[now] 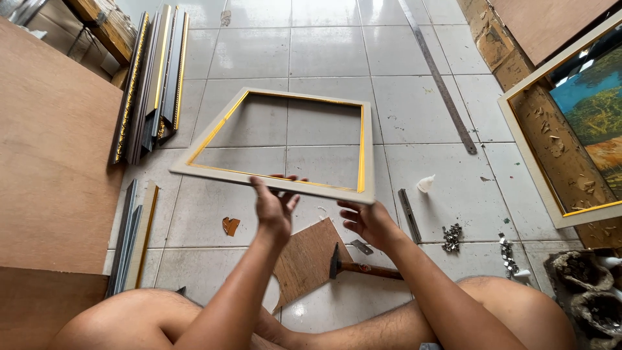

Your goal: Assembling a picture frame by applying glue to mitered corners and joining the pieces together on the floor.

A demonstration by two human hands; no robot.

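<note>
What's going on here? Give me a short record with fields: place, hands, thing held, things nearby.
place: tiled floor, person seated
left hand: under the near rail of the picture frame
right hand: under the same rail, fingers spread
thing held: empty pale frame, gold inner edge, lifted off floor
nearby: hammer, plywood piece, metal ruler, moulding strips, framed painting

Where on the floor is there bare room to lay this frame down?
Bare tiles lie beyond the frame, between the moulding strips and the metal ruler. Near the hands it is crowded: hammer, wood piece, metal bits.
</note>
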